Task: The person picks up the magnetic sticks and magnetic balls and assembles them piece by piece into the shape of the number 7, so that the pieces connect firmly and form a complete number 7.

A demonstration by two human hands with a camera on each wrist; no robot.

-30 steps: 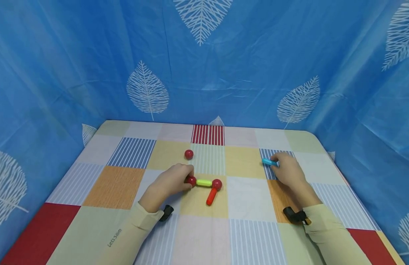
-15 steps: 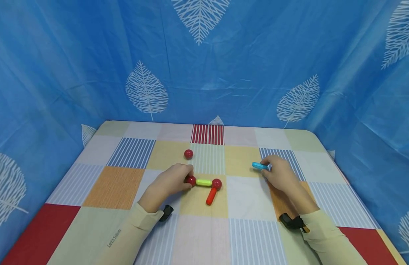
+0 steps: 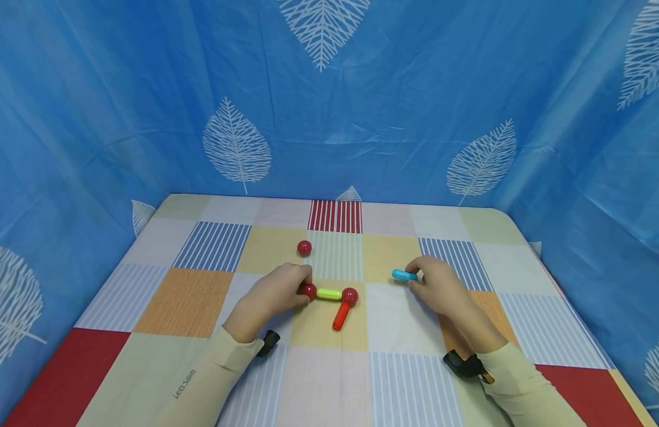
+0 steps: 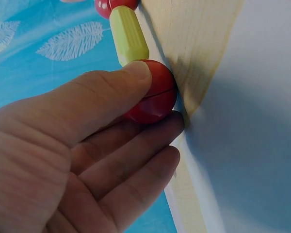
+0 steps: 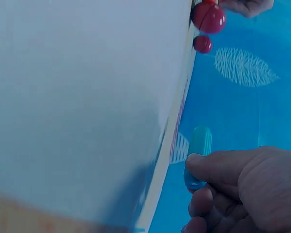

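My left hand (image 3: 281, 290) pinches a red ball (image 4: 160, 92) between thumb and fingers on the table. From that ball a yellow-green rod (image 3: 328, 294) runs to a second red ball (image 3: 349, 296). A red rod (image 3: 341, 316) joins this second ball and points toward the near edge. To the right, my right hand (image 3: 438, 286) pinches a blue rod (image 3: 403, 275) by one end; in the right wrist view the thumb lies across the blue rod (image 5: 201, 141). The blue rod is apart from the joined pieces.
A loose red ball (image 3: 304, 248) lies on the patchwork tablecloth (image 3: 329, 379), beyond the left hand. A blue curtain (image 3: 361, 118) with white leaf prints stands behind the table and along both sides.
My right hand has moved left and slightly nearer with the blue rod, toward the joined pieces. The left hand and the pieces by it have stayed in place.
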